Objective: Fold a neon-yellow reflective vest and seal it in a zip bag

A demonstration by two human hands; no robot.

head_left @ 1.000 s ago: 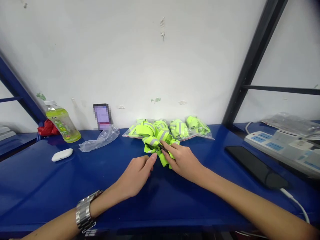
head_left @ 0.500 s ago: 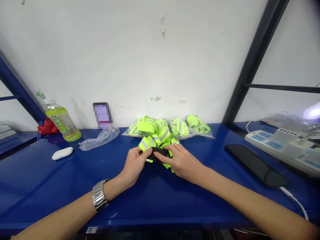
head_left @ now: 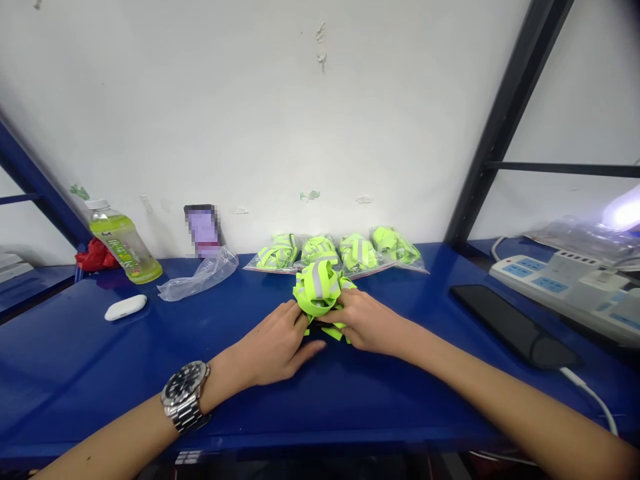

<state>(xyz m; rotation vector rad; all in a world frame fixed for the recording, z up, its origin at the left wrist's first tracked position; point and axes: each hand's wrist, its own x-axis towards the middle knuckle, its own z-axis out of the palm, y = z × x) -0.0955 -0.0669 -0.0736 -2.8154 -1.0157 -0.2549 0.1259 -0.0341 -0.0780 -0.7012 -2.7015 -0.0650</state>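
A bundle of neon-yellow reflective straps with silver-grey stripes stands up in loops between my hands. My left hand presses its fingers against the bundle's near left side; its thumb sticks out apart, gripping nothing. The left fingertips are partly hidden by the straps. My right hand has its fingers closed on the bundle from the right, close to a dark piece under the loops. Loose strap ends hang below, just above or on the blue table.
Clear bags of similar straps line the wall. On the left are a drink bottle, a white case, an empty plastic bag and a propped phone. A charging phone and power strips lie on the right.
The strap loops have been drawn in closer and now hide most of the dark piece. My left hand has turned palm down, its thumb moved off the piece. The right hand stays about in place.
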